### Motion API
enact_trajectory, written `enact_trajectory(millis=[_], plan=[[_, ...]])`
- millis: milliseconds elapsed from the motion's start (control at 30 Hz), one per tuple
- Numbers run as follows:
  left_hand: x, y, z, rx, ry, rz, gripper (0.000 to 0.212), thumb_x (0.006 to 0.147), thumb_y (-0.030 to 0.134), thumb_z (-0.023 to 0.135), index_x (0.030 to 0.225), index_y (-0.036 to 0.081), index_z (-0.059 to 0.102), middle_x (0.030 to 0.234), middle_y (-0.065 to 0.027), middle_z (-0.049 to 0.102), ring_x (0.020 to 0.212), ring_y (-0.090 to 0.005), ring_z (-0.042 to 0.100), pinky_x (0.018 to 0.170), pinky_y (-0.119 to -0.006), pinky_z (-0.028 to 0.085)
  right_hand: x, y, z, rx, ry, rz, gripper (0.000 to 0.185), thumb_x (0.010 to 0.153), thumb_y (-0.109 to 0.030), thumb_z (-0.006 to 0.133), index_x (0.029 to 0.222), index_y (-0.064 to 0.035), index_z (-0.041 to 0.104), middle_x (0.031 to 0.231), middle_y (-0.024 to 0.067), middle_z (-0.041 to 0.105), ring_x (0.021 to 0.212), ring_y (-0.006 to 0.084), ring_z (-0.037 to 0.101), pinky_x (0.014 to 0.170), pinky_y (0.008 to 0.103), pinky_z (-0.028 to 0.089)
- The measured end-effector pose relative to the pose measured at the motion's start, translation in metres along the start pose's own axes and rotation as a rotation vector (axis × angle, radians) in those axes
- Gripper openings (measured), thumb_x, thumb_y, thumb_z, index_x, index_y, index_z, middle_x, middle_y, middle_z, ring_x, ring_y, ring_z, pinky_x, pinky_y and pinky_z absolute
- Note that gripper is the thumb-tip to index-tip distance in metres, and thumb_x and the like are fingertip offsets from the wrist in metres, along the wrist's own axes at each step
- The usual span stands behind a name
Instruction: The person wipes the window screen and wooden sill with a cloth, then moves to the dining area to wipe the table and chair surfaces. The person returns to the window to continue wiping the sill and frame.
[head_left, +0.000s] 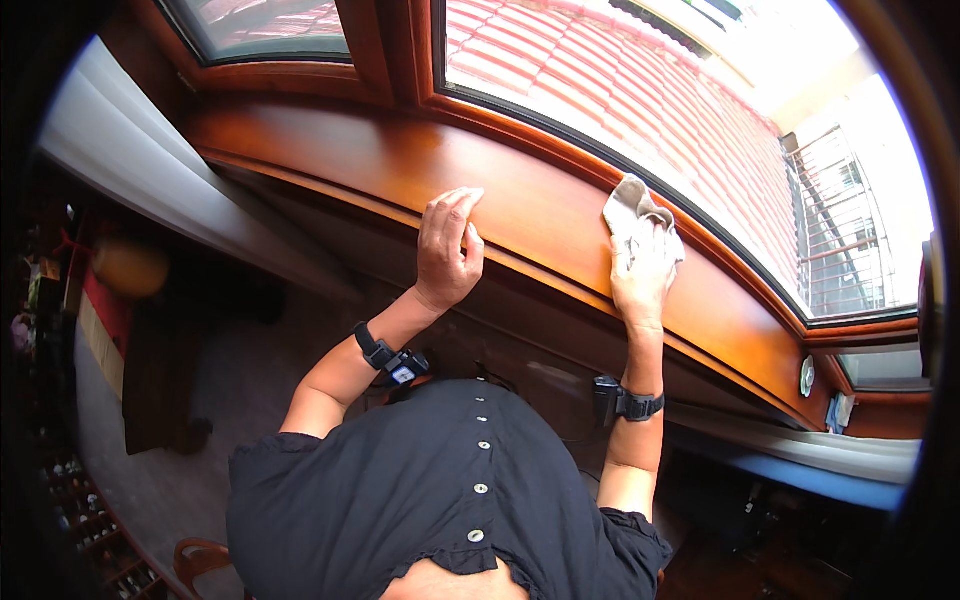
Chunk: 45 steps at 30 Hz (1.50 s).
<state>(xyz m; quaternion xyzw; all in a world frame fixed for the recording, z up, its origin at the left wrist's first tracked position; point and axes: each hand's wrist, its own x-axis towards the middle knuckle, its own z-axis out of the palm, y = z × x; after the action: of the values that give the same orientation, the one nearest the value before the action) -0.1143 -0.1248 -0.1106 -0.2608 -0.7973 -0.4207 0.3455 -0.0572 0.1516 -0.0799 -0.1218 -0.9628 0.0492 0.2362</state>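
A pale cloth lies bunched under the fingers of my right hand, against the polished wooden windowsill beside the lower rail of the window frame. The palm faces down, and the cloth shows past the fingertips. To the left, my left hand is at the front edge of the sill with its fingers slightly bent and nothing in it. Whether its fingertips touch the wood cannot be told. Both forearms wear black straps with small devices.
Window glass rises behind the sill, with roof tiles outside. Pale curtains hang at the left and right. A small round object stands near the sill's right end. A wooden chair is at lower left.
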Motion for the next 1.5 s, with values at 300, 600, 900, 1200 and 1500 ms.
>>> enact_trajectory(millis=[300,600,900,1200,1500], plan=[[-0.006,-0.010,-0.009,0.073,0.059,-0.027,0.042,0.082,-0.009,0.057,0.124,-0.002,0.063,0.119,-0.0190,0.065,0.115,-0.0380,0.061,0.104,-0.046,0.047,0.033,-0.122,0.083,0.181,-0.001,-0.211,0.057,0.101,-0.036,0.055,0.146,-0.0012,0.049,0.148,0.0239,0.050,0.140,0.0412,0.042,0.117,0.0542,0.031],[-0.035,-0.040,-0.085,0.334,0.236,-0.137,0.042,0.087,-0.007,0.054,0.128,-0.003,0.060,0.125,-0.0200,0.063,0.116,-0.0380,0.059,0.104,-0.046,0.046,0.023,-0.313,0.104,0.478,-0.119,-0.613,0.051,0.095,-0.023,0.057,0.143,-0.0044,0.054,0.150,0.0178,0.050,0.142,0.0345,0.042,0.117,0.0477,0.032],[-0.043,-0.044,-0.115,0.396,0.295,-0.181,0.041,0.089,-0.004,0.053,0.129,-0.002,0.059,0.125,-0.0192,0.062,0.115,-0.0362,0.059,0.103,-0.045,0.045,0.020,-0.265,0.055,0.958,0.087,-0.544,0.033,0.084,0.001,0.063,0.115,-0.0067,0.069,0.108,0.0129,0.072,0.102,0.0345,0.063,0.090,0.0435,0.052],[-0.029,-0.028,-0.053,0.175,0.138,-0.073,0.041,0.085,-0.007,0.054,0.125,-0.003,0.062,0.119,-0.0194,0.064,0.111,-0.0365,0.061,0.100,-0.044,0.049,-0.010,-0.069,-0.037,0.811,-0.072,-0.036,0.041,0.090,-0.001,0.064,0.131,-0.0027,0.064,0.114,0.0199,0.068,0.105,0.0348,0.066,0.097,0.0423,0.051],[-0.031,-0.017,-0.046,0.060,0.049,0.013,0.045,0.080,-0.009,0.055,0.124,-0.003,0.063,0.118,-0.0187,0.064,0.109,-0.0369,0.061,0.098,-0.044,0.051,-0.054,-0.102,-0.001,0.349,0.022,-0.437,0.055,0.073,0.009,0.061,0.121,-0.0134,0.074,0.132,0.0068,0.060,0.110,0.0327,0.052,0.099,0.0407,0.046]])
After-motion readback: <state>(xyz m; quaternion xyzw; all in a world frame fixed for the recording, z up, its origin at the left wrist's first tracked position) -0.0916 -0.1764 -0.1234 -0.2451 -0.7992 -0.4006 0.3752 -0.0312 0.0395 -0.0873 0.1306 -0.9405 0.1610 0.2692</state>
